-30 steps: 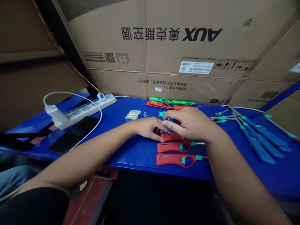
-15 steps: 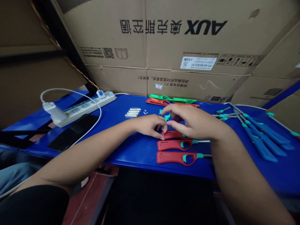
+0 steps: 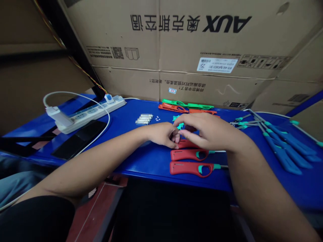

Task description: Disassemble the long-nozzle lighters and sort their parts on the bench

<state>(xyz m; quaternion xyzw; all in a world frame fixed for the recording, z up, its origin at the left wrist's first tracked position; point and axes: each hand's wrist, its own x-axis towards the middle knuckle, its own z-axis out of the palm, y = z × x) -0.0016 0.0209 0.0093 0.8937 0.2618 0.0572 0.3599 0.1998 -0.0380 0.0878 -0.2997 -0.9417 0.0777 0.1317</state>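
Note:
My left hand (image 3: 163,133) is closed, fingers curled and thumb low, at the left end of the farthest red gas lighter (image 3: 188,144). My right hand (image 3: 205,130) arches over that lighter from the right, thumb and fingertips drawn together beside my left fingers. Whatever is between the fingertips of either hand is too small or hidden to make out. Two more red lighters, a middle one (image 3: 185,155) and a near one (image 3: 186,168), lie parallel below, with teal triggers and metal stems. Just behind my fingertips are small teal plastic parts (image 3: 176,118), partly covered by my right hand.
Silver cylinders (image 3: 144,119) and tiny pale bits (image 3: 157,118) lie left of the hands. Green shells (image 3: 200,106) and orange shells (image 3: 173,107) line the back by the cardboard (image 3: 176,50). Several blue lighters (image 3: 287,144) lie right; a power strip (image 3: 93,112) and black phone (image 3: 79,139) left.
The view has shifted slightly. My hands stay at the farthest red lighter, with my left fingers and right thumb a little closer together.

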